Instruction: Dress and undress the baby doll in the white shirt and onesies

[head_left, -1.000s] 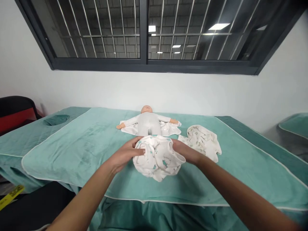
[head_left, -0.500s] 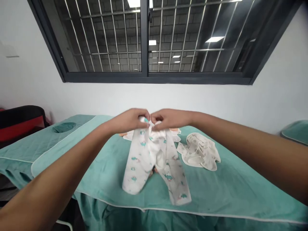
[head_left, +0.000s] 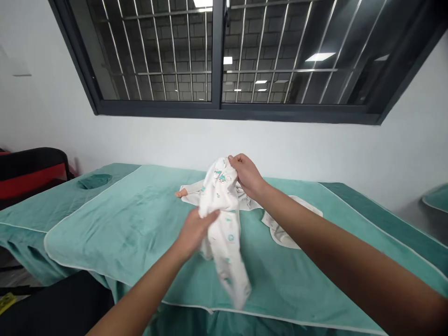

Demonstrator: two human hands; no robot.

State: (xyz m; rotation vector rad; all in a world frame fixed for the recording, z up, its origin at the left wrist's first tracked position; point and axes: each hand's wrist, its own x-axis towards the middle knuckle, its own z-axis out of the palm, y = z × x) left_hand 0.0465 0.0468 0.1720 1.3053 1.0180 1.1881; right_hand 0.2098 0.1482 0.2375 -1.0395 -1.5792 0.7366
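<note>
Here, a doll's arm (head_left: 181, 192) sticks out over the green bed (head_left: 115, 219); next, the left hand (head_left: 196, 232) curls its fingers round white printed pants (head_left: 220, 193), held above the bed; the right hand (head_left: 248, 176) pinches their top; past it lies more white clothing (head_left: 281, 234).

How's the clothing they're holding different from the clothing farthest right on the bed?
The held clothing hangs from the left hand and right hand; the rightmost clothing lies on the bed. The held clothing shows green prints; none show clearly on the rightmost clothing. Both are whitish cloth.
</note>
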